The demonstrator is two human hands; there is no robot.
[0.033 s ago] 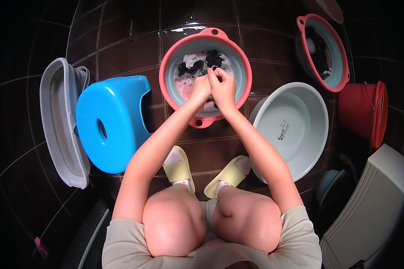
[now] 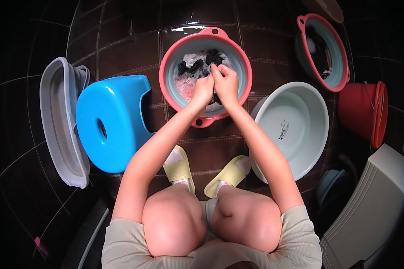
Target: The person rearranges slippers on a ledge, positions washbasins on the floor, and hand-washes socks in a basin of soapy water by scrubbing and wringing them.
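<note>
A round basin (image 2: 166,59) with a pink rim and a pale grey-blue wall stands on the floor in front of me. Foamy, pinkish water fills its bottom, with wet black cloth (image 2: 194,67) and white cloth (image 2: 191,59) lying in it. Above the water, my left hand (image 2: 203,92) and my right hand (image 2: 226,85) are close together with their fingers curled in. A piece of dark cloth (image 2: 216,98) shows between and beneath them, and both appear closed on it. My fingers hide most of that piece.
At left stand a blue plastic stool (image 2: 121,101) and a grey folded basin (image 2: 49,121). A large pale basin (image 2: 296,157) sits at right. Beyond it are another pink-rimmed basin (image 2: 299,38) and a red bucket (image 2: 357,105). My slippers (image 2: 178,168) rest on dark tiles.
My fingers have shifted slightly, and more dark cloth shows below and between my hands. The basins and stool stay where they were.
</note>
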